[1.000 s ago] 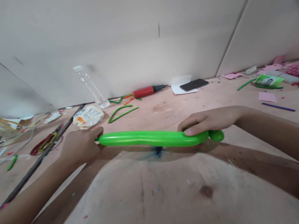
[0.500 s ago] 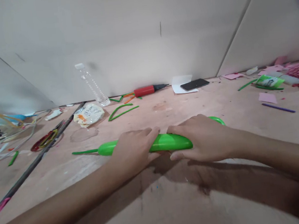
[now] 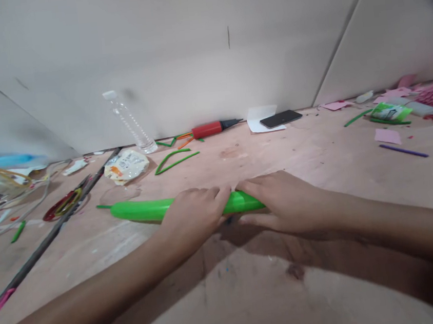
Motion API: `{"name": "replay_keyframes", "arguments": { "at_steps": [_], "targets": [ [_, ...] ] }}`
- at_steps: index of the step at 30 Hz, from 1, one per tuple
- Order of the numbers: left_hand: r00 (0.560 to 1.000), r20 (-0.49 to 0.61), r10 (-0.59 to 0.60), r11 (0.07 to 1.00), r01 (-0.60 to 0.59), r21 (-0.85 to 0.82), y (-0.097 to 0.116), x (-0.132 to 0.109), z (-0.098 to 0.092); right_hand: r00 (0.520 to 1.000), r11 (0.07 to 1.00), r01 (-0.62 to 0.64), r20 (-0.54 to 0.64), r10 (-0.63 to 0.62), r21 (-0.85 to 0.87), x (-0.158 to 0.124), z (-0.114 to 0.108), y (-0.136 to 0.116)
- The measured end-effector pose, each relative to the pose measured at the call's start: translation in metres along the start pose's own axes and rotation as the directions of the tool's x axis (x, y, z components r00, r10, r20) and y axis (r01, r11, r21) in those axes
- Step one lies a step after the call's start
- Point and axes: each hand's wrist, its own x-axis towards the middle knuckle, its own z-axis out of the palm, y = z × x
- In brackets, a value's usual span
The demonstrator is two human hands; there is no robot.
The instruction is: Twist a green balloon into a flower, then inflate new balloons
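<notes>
A long green modelling balloon (image 3: 140, 211) lies crosswise above the tabletop, with a thin uninflated tail at its left tip. My left hand (image 3: 196, 210) is wrapped over its middle. Close beside, my right hand (image 3: 282, 201) grips the balloon near its right part, fingers on top and thumb below. A short stretch of green shows between the two hands. Whatever lies under my right palm is hidden.
Along the wall are a clear bottle (image 3: 131, 122), a red hand pump (image 3: 207, 129) and a black phone (image 3: 280, 118). Scissors (image 3: 64, 202) lie left by a dark table seam. Bent green strips (image 3: 175, 161), a purple stick (image 3: 403, 150) and pink paper (image 3: 387, 136) are scattered about.
The inflated part of the balloon now reaches further left, and its thin tail is shorter. My right hand has shifted slightly left; the green loop behind it no longer shows.
</notes>
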Motion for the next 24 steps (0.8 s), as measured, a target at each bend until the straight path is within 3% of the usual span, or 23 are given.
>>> {"name": "replay_keyframes", "arguments": {
  "at_steps": [5, 10, 14, 18, 20, 24],
  "targets": [
    [0.995, 0.093, 0.045, 0.999, -0.047, 0.013, 0.005, 0.001, 0.003, 0.999, 0.999, -0.02, 0.05, 0.022, -0.047, 0.002, 0.003, -0.001],
    [0.999, 0.024, 0.035, 0.998, -0.033, -0.044, 0.002, 0.002, 0.004, 0.997, 0.999, -0.021, 0.075, 0.024, -0.04, 0.002, -0.005, -0.002],
    [0.999, 0.014, -0.033, 0.998, 0.034, -0.059, -0.008, 0.001, 0.002, 0.989, 0.975, -0.078, 0.136, 0.05, 0.206, 0.003, -0.023, 0.017],
    [1.0, 0.001, -0.006, 0.997, 0.007, -0.072, -0.017, -0.003, 0.008, 0.983, 0.821, -0.164, 0.161, 0.089, 0.547, 0.005, -0.039, 0.041],
    [1.0, -0.016, -0.003, 0.997, 0.002, -0.071, -0.019, -0.005, 0.012, 0.981, 0.786, -0.155, 0.186, 0.052, 0.599, 0.006, -0.042, 0.046],
    [0.999, -0.032, -0.006, 0.997, 0.003, -0.077, -0.017, -0.006, 0.016, 0.968, 0.856, -0.104, 0.25, -0.031, 0.506, 0.007, -0.043, 0.041]
  ]
}}
